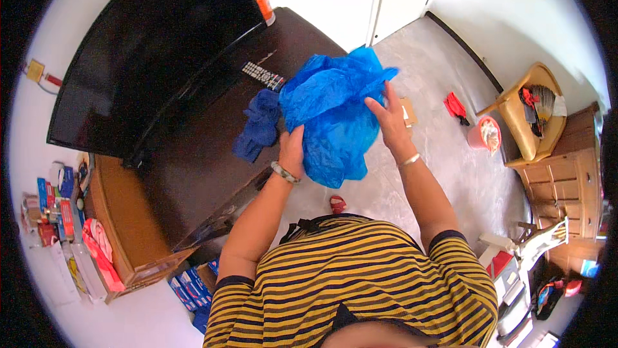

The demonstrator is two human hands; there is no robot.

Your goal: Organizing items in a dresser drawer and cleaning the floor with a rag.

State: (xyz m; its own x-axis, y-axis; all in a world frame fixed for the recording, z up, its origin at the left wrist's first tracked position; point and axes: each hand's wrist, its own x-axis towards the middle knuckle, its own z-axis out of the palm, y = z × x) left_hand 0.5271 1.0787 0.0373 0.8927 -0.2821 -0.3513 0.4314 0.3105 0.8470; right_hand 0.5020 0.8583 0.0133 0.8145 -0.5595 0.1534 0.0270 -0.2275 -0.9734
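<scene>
A crumpled, thin blue plastic bag point(335, 116) is held up in front of me, puffed out and wrinkled. At its lower left edge my left hand point(293, 151) grips it, with the fingers partly hidden by the plastic. My right hand point(389, 116) holds its right side; the thumb and forefinger show against the bag, while the other fingers are hard to make out. On the dark cabinet top just left of the bag lie a bunched dark blue cloth point(259, 122) and a remote control point(261, 75).
A large black television point(154, 52) stands on the dark cabinet point(193, 200) at my left. On the grey floor point(444, 168) are a pink bin point(483, 135), a red and black item point(456, 106) and a piece of cardboard point(409, 111). A tan chair point(528, 129) holds several items.
</scene>
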